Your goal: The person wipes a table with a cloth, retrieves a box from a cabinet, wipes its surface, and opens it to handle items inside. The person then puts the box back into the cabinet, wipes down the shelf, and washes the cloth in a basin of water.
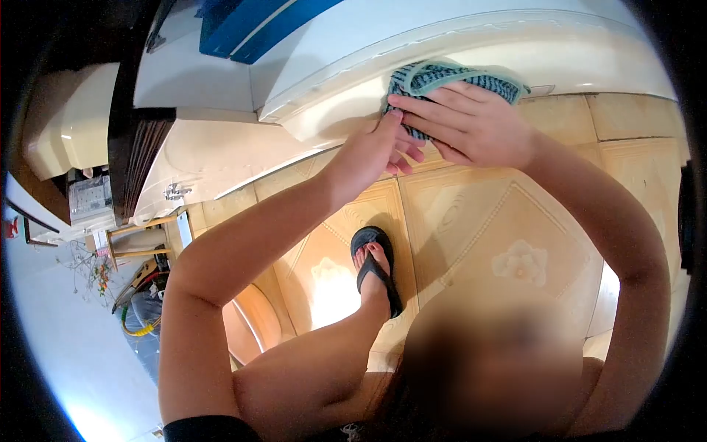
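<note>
A folded cloth (423, 74), dark and teal striped with a pale green border, is against the low cream ledge at the foot of the white surface. Across its front lies my right hand (475, 121), fingers close together and gripping it against the ledge. My left hand (390, 146) is at the cloth's lower left edge, its thumb on the fabric and its other fingers curled beneath. The right fingertips nearly meet the left thumb. Part of the cloth is hidden behind both hands.
Cream floor tiles (471, 221) with a flower pattern run below the ledge. My foot in a black flip-flop (377, 269) stands on them. A blue object (258, 26) is at the top. Off to the left are a dark-edged cabinet (143, 162) and a wooden rack (143, 236).
</note>
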### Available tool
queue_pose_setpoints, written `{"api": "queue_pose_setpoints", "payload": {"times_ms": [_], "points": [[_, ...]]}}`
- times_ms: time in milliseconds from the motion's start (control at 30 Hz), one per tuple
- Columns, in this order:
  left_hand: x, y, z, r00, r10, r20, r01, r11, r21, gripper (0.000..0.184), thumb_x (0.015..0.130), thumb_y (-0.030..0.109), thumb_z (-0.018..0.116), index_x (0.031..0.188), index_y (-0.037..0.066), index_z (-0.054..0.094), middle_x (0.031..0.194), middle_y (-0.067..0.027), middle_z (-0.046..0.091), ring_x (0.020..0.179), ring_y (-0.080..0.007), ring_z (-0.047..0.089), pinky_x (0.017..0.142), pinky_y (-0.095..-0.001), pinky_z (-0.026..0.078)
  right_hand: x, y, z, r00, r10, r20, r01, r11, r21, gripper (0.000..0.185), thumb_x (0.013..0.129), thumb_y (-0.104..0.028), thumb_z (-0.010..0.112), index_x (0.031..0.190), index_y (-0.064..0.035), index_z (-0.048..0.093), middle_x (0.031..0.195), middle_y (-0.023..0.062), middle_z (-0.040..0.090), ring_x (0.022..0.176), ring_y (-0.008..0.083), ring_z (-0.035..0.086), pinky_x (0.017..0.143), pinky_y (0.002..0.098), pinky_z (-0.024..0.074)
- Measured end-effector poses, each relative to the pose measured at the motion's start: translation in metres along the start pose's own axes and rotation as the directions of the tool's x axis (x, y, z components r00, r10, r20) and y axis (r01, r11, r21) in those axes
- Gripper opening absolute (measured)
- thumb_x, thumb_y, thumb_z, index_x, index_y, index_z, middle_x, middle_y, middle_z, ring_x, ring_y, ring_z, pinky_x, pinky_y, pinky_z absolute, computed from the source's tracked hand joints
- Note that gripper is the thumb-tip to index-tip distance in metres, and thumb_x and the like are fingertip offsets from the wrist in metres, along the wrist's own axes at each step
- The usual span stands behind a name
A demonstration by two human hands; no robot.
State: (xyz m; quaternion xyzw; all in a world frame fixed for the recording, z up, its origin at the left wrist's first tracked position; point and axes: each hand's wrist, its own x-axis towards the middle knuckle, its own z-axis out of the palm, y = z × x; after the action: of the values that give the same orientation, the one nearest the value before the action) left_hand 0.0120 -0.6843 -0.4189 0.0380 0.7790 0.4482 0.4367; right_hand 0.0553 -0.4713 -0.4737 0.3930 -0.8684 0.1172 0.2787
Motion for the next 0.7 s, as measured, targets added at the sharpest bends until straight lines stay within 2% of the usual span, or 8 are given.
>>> {"api": "queue_pose_setpoints", "payload": {"times_ms": [133,233,333,433,467,500,633,700], "points": [[-0.003,0.004,-0.003,0.999,-0.042,-0.006,0.042,0.999,-0.004,0.060,0.104,0.050,0.028,0.084,0.003,0.059,0.076,-0.0061,0.059,0.065,-0.0142,0.051,0.061,-0.0276,0.042,0.002,0.000,-0.002,0.998,-0.034,-0.055,0.032,0.999,-0.028,0.052,0.075,-0.022,0.066,0.125,-0.0049,0.060,0.141,0.0059,0.049,0.119,0.0213,0.052,0.104,0.0359,0.0395],[-0.004,0.002,-0.011,0.999,-0.024,0.027,0.022,0.997,0.078,0.062,0.104,0.051,0.027,0.084,0.002,0.059,0.071,-0.0048,0.054,0.059,-0.0118,0.043,0.056,-0.0264,0.036,0.007,0.000,0.000,0.992,-0.020,-0.126,0.007,0.995,-0.098,0.047,0.077,-0.020,0.062,0.121,-0.0047,0.062,0.135,0.0048,0.052,0.121,0.0213,0.050,0.102,0.0346,0.0396],[-0.006,0.002,-0.007,0.999,-0.006,-0.052,0.006,1.000,0.010,0.054,0.103,0.045,0.032,0.086,0.002,0.059,0.073,-0.0060,0.055,0.057,-0.0108,0.038,0.055,-0.0256,0.032,0.014,-0.002,0.005,0.983,0.017,-0.183,-0.040,0.992,-0.119,0.042,0.076,-0.019,0.059,0.116,-0.0045,0.063,0.128,0.0030,0.054,0.121,0.0199,0.048,0.099,0.0322,0.0396],[-0.011,0.007,-0.001,0.982,0.122,-0.141,-0.126,0.992,-0.021,0.042,0.100,0.037,0.038,0.088,0.003,0.059,0.074,-0.0067,0.057,0.057,-0.0105,0.038,0.055,-0.0254,0.032,0.027,-0.009,0.010,0.971,0.040,-0.235,-0.082,0.981,-0.173,0.039,0.076,-0.019,0.058,0.112,-0.0047,0.064,0.120,0.0017,0.055,0.119,0.0186,0.048,0.097,0.0306,0.0398],[-0.012,0.007,-0.001,0.981,0.107,-0.159,-0.113,0.993,-0.029,0.039,0.099,0.036,0.039,0.089,0.003,0.059,0.075,-0.0069,0.057,0.057,-0.0105,0.038,0.055,-0.0253,0.031,0.031,-0.011,0.012,0.966,0.042,-0.255,-0.095,0.975,-0.201,0.038,0.076,-0.019,0.058,0.111,-0.0049,0.064,0.117,0.0013,0.055,0.118,0.0183,0.048,0.096,0.0302,0.0399],[-0.014,0.007,-0.004,0.980,0.091,-0.178,-0.100,0.994,-0.038,0.037,0.098,0.034,0.040,0.090,0.003,0.059,0.076,-0.0071,0.058,0.057,-0.0104,0.038,0.054,-0.0253,0.031,0.036,-0.012,0.015,0.956,0.043,-0.290,-0.095,0.981,-0.168,0.033,0.075,-0.019,0.058,0.105,-0.0059,0.064,0.108,0.0010,0.054,0.111,0.0177,0.050,0.092,0.0291,0.0410],[-0.021,0.011,-0.015,0.975,0.056,-0.214,-0.056,0.998,0.007,0.036,0.099,0.033,0.039,0.092,0.005,0.059,0.076,-0.0069,0.058,0.057,-0.0101,0.038,0.054,-0.0252,0.030,0.050,-0.016,0.026,0.933,0.037,-0.359,-0.110,0.977,-0.184,0.028,0.073,-0.021,0.059,0.097,-0.0068,0.065,0.096,0.0009,0.050,0.100,0.0163,0.051,0.083,0.0264,0.0412],[-0.021,0.009,-0.015,0.970,0.079,-0.228,-0.078,0.997,0.015,0.038,0.101,0.034,0.036,0.092,0.005,0.060,0.075,-0.0065,0.058,0.058,-0.0100,0.039,0.053,-0.0249,0.030,0.049,-0.018,0.028,0.939,0.052,-0.339,-0.117,0.978,-0.175,0.028,0.073,-0.020,0.060,0.096,-0.0067,0.065,0.095,0.0009,0.050,0.098,0.0165,0.050,0.081,0.0266,0.0410]]}}
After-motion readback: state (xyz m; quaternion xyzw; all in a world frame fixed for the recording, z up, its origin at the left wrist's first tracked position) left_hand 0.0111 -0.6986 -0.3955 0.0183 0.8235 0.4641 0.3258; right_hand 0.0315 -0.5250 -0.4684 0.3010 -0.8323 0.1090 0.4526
